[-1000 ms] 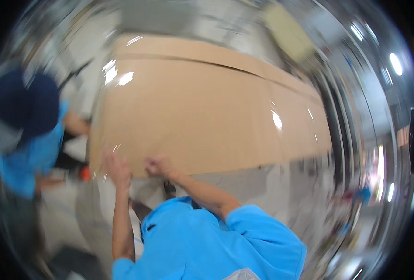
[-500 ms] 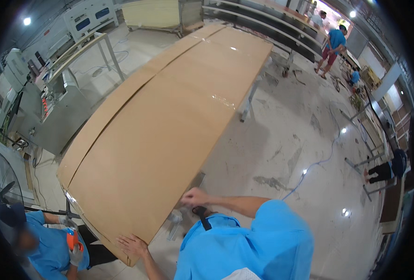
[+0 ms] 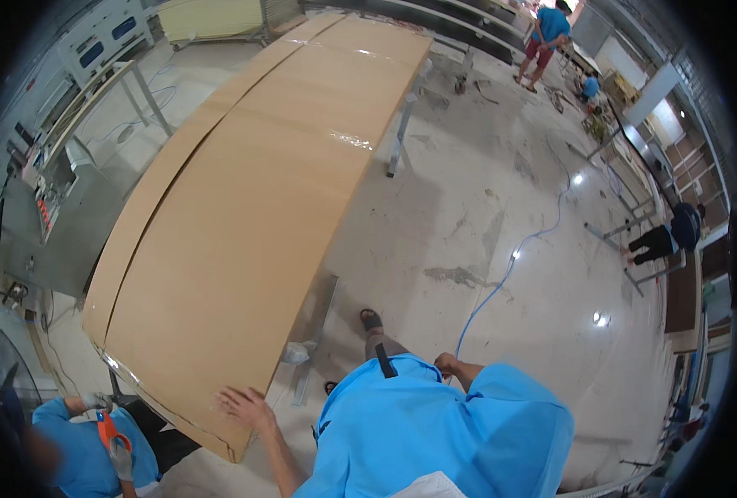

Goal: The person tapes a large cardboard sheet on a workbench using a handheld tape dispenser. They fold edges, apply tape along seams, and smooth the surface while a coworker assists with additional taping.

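The long cardboard-wrapped panel [image 3: 252, 199] sits lower and nearer than half a second ago, and only one hand is on it now: the right hand [image 3: 446, 363] has come off its edge and drawn back to the person's waist. The panel lies flat on metal trestle legs [image 3: 402, 133], its long axis running from the near corner at the lower left away to the upper right, toward the far aisle. The left hand [image 3: 246, 407] rests with fingers spread flat on the near end by the corner, pressing rather than clasping. The right hand is loosely curled against the blue shirt [image 3: 435, 432]; whether it grips anything I cannot tell. A gloved co-worker [image 3: 95, 440] crouches at the panel's near left corner. A blue hose [image 3: 510, 266] trails across the concrete floor [image 3: 501, 191].
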Tool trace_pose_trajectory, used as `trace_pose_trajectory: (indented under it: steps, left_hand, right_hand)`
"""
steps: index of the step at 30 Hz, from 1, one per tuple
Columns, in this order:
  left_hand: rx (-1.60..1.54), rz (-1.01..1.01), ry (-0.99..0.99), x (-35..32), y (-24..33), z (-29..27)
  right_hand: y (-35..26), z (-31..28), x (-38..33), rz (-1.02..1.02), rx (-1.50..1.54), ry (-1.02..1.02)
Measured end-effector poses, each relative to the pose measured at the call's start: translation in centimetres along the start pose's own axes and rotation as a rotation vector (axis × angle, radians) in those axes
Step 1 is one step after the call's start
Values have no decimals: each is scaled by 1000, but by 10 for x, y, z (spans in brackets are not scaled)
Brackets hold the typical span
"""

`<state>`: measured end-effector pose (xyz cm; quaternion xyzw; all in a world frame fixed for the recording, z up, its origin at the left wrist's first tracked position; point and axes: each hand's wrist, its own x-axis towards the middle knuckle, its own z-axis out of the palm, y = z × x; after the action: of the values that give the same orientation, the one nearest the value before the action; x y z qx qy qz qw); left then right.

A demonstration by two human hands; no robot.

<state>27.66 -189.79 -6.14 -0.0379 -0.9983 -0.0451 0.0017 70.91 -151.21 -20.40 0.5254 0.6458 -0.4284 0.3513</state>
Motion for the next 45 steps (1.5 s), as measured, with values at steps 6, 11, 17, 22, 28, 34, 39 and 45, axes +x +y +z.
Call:
trace_pose_trajectory:
  steps: [6,11,17,22,28,34,39,45]
  left_hand:
    - [-204,361,-75,41,146,-8]
    - [-174,450,-95,108,311,12]
    - [-130,388,-76,145,478,33]
    - [-179,484,-80,145,602,37]
    - [-822,994,-159,110,806,19]
    - [-959,829,-785,133,1073,88]
    - [-758,556,-822,186,1233,178]
    - [-470,414,-688,258,1368,274]
  right_hand:
    - [1,22,48,-300,-45,160]
    - [23,-54,60,-224,207,33]
    - [40,-185,57,35,1093,243]
    - [50,-296,101,74,1039,270]
    - [32,-422,149,54,1077,301]
    - [-3,-531,157,149,1163,280]
    - [-9,-568,191,97,1211,427]
    - [29,-572,272,-116,1565,192]
